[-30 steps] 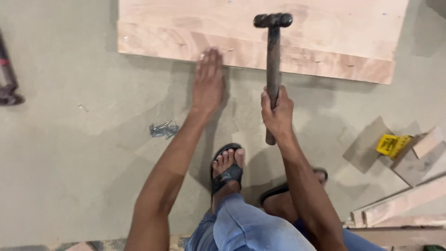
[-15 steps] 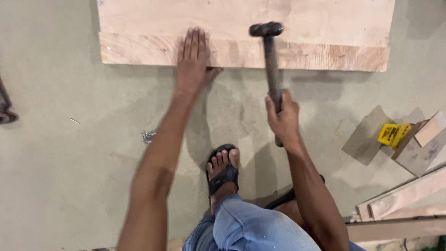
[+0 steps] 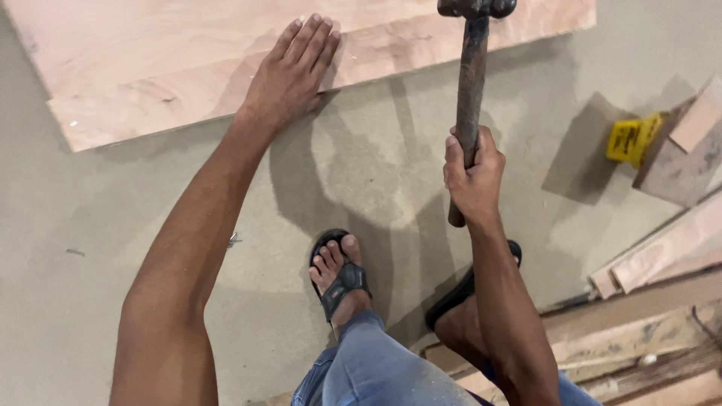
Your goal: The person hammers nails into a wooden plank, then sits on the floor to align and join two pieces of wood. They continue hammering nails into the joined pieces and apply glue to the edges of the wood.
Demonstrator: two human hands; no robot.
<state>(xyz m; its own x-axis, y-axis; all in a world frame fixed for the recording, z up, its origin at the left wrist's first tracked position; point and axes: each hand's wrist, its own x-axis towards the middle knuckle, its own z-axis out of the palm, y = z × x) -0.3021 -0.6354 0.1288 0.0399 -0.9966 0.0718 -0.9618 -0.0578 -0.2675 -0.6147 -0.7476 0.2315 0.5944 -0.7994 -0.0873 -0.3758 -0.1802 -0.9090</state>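
A dark, worn hammer [image 3: 471,90] stands head-up over the pale plywood sheet [image 3: 188,68], which lies flat on the floor.

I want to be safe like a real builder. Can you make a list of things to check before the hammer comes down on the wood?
1. Right hand wrapped firmly round the hammer handle: ok.
2. Left hand flat on the plywood board, steadying it: ok.
3. Left fingers away from the hammer head: ok, a gap shows between them.
4. Nail at the strike spot: cannot tell, none visible.
5. Foot in the black sandal back from the board: ok, though toes are bare.
6. Board lying flat on the floor: ok.
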